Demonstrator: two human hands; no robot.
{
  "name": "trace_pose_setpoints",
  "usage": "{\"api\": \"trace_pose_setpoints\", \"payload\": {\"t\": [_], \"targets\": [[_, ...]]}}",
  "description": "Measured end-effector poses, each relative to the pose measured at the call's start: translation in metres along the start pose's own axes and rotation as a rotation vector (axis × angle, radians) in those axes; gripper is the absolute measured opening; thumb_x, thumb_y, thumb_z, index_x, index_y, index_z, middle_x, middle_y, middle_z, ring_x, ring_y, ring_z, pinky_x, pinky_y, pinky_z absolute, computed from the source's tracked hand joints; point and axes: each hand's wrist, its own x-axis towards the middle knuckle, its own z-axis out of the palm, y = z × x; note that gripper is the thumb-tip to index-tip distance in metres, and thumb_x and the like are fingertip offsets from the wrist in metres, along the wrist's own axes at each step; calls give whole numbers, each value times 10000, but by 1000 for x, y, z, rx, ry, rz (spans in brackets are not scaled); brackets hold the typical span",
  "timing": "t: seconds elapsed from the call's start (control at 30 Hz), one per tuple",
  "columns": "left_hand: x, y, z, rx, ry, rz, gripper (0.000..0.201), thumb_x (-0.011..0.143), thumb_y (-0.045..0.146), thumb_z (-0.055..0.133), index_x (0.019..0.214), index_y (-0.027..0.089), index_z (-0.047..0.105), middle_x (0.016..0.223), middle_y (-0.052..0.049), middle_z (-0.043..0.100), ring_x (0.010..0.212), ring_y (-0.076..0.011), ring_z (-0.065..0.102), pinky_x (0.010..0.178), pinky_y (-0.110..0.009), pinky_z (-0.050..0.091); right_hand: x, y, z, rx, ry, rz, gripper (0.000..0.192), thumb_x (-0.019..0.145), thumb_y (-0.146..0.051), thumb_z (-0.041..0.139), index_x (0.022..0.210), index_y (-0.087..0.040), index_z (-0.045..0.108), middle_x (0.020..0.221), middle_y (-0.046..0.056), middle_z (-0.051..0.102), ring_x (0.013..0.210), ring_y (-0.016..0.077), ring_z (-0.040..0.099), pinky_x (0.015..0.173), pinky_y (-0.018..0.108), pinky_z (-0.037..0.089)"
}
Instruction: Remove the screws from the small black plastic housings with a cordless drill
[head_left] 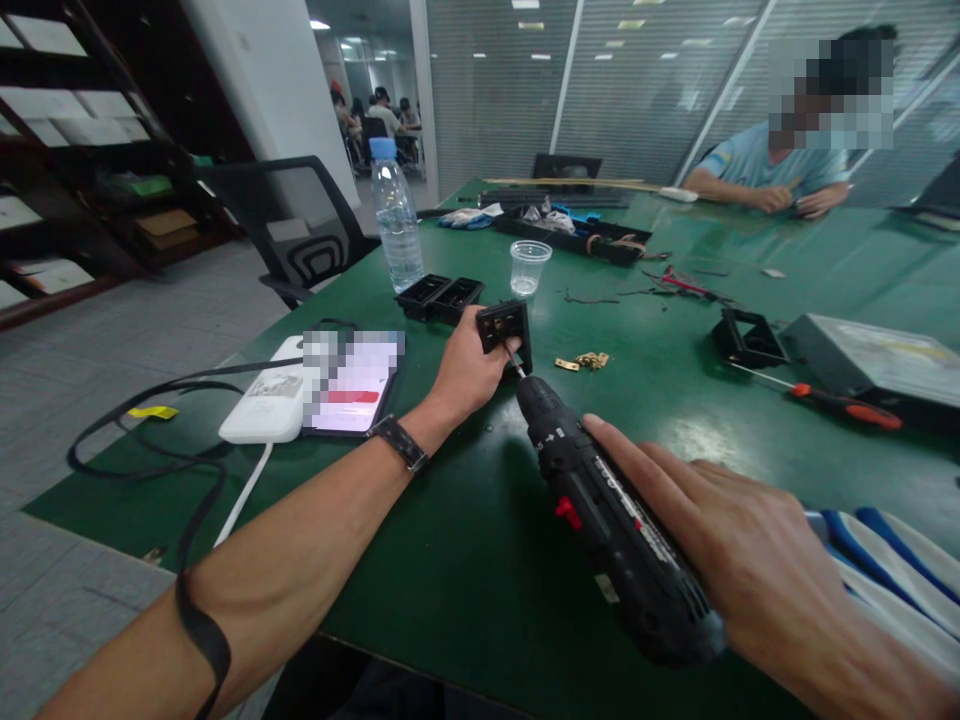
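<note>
Resting black part (506,330) between hands, drill (600,510) touching

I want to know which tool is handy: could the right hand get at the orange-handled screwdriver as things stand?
Probably not at once: the right hand is wrapped around the drill. The screwdriver lies unobstructed on the green table.

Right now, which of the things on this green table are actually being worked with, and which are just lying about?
In use:
- left hand gripping the small black housing
- right hand on the cordless screwdriver, bit at the housing

Lying about:
- water bottle
- plastic cup
- brass bits
- red-handled screwdriver
- phone
- two black frames
</note>
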Motion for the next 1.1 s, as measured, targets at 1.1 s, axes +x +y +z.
{"api": "trace_pose_setpoints", "payload": {"t": [1.1], "targets": [[1, -1, -1, -30, 21, -25, 286, 793, 259, 696, 1000, 198, 508, 961, -37, 645, 891, -171, 620, 818, -334, 488, 0, 1, 3, -25, -26, 28, 840, 777, -119, 530, 1545, -239, 212, 1014, 74, 684, 673, 228, 659, 534, 337, 541]]}}
